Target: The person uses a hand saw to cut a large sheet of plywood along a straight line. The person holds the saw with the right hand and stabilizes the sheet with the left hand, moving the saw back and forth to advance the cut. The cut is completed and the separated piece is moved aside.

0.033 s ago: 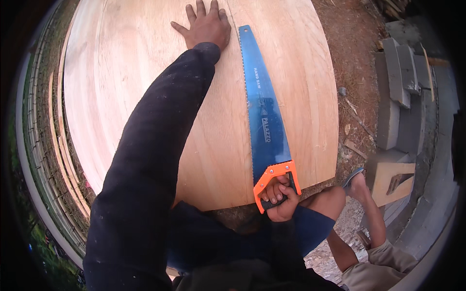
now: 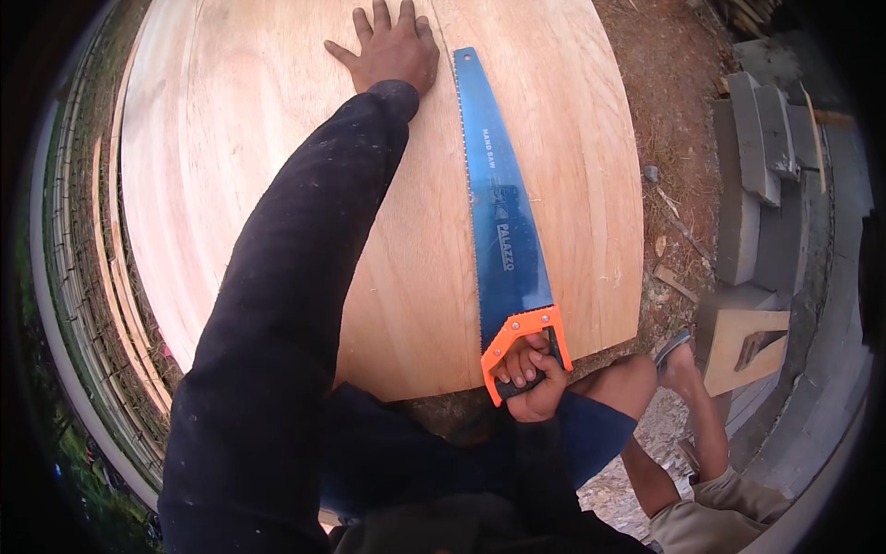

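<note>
We had our left hand (image 2: 395,57) palm down at the top centre of the frame, its fingers spread wide on a pale wooden sheet (image 2: 411,286), with nothing in its grasp. Its black sleeve (image 2: 286,258) ran from there down to the lower left, across the sheet. Our right hand (image 2: 535,386), low and right of centre, was curled around the orange-and-black handle (image 2: 519,329) of a saw (image 2: 503,208), its fingers folded closed through the opening. The saw's blue blade stretched from that handle up to just beside the left hand, teeth facing left, tip near the top of the frame. It lay over the sheet, though we could not tell whether its whole length touched the wood. A thin dark line (image 2: 441,35) showed on the sheet between the left hand and the blade's tip.

Below the right hand were our dark blue shorts (image 2: 595,436). At the lower right we saw another person's legs (image 2: 709,420) in beige shorts, near a tan board (image 2: 724,355) with a dark piece on it. Grey blocks (image 2: 738,222) stood at the right, and thin wooden strips (image 2: 124,286) ran along the left side.
</note>
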### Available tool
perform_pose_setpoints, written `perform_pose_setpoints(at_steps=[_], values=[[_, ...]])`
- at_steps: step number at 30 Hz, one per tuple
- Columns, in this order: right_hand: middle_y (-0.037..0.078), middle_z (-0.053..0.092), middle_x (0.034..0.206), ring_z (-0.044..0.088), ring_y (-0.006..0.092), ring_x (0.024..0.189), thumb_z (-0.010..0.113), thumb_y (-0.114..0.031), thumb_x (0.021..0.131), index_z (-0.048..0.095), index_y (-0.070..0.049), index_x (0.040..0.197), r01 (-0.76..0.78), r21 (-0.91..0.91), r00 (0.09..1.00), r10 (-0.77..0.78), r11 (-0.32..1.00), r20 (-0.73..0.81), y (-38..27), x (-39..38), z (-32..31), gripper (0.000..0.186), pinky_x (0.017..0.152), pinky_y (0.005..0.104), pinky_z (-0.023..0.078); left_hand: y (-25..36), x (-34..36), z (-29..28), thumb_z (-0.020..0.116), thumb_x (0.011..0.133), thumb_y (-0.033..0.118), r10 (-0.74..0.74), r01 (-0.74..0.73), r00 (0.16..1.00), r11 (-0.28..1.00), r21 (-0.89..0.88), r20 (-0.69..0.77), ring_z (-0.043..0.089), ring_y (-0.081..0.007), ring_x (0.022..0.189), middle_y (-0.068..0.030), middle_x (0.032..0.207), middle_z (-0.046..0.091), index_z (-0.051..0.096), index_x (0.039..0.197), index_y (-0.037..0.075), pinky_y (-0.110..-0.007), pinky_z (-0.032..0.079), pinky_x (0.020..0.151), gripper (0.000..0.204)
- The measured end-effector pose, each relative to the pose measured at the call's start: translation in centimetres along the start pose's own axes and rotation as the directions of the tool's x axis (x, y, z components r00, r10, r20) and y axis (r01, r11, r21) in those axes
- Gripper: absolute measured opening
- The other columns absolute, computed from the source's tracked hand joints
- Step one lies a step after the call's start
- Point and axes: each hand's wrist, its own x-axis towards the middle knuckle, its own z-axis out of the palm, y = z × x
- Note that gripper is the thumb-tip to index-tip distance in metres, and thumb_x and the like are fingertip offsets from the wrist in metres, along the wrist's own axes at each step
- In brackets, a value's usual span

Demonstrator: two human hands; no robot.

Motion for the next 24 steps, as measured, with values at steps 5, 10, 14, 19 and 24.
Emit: perform_pose_setpoints(at_steps=[5,10,14,19,24], values=[[-0.004,0.043,0.058,0.044,0.011,0.053,0.052,-0.011,0.088,0.07,-0.012,0.111,0.0,-0.019,0.997,-0.001,1.0,-0.074,0.2,0.9,0.2,0.03,0.06,0.0326,0.043,0.3,1.0,-0.1,0.032,0.106,0.036,-0.01,0.01,1.0,1.0,0.0,0.024,0.019,-0.0345,0.153,-0.013,0.163,0.029,0.04,0.153,0.013,-0.07,0.008,0.119,0.053],[-0.003,0.042,0.059,0.045,0.0121,0.054,0.052,-0.01,0.088,0.07,-0.012,0.111,-0.008,-0.04,0.995,0.004,0.999,-0.101,0.2,1.1,0.6,0.029,0.063,0.033,0.043,0.3,1.0,0.5,0.031,0.106,0.036,-0.005,0.005,1.0,1.0,0.025,0.023,0.018,-0.034,0.153,-0.0125,0.164,0.028,0.039,0.154,0.015,-0.069,0.007,0.119,0.053],[-0.001,0.045,0.06,0.05,0.0148,0.058,0.052,-0.009,0.089,0.068,-0.008,0.109,0.018,-0.061,0.978,-0.031,0.998,-0.207,0.0,0.5,2.3,0.026,0.067,0.0366,0.046,-0.1,1.2,0.4,0.029,0.107,0.036,0.018,-0.018,1.0,0.998,0.055,-0.009,0.017,-0.0328,0.154,-0.0116,0.164,0.027,0.036,0.155,0.015,-0.072,0.007,0.118,0.053],[0.008,0.055,0.062,0.06,0.0198,0.061,0.052,-0.001,0.09,0.064,0.001,0.089,0.177,-0.698,0.938,-0.333,0.693,-0.093,-2.1,-3.0,7.2,0.012,0.064,0.0368,0.052,-1.2,1.5,3.3,0.029,0.106,0.037,0.076,-0.066,0.987,0.995,0.073,-0.139,0.017,-0.0342,0.154,-0.0091,0.164,0.028,0.037,0.153,0.024,-0.076,0.008,0.116,0.049],[0.02,0.07,0.096,0.072,0.024,0.081,0.062,0.005,0.084,0.061,0.01,0.115,0.189,-0.959,0.936,-0.335,0.213,0.11,-4.4,-6.2,9.7,0.031,0.074,0.0313,0.056,-1.2,1.6,3.6,0.031,0.106,0.038,0.074,-0.064,0.985,0.996,0.07,-0.153,0.018,-0.0339,0.153,-0.009,0.164,0.028,0.038,0.153,0.025,-0.075,0.008,0.116,0.05]])
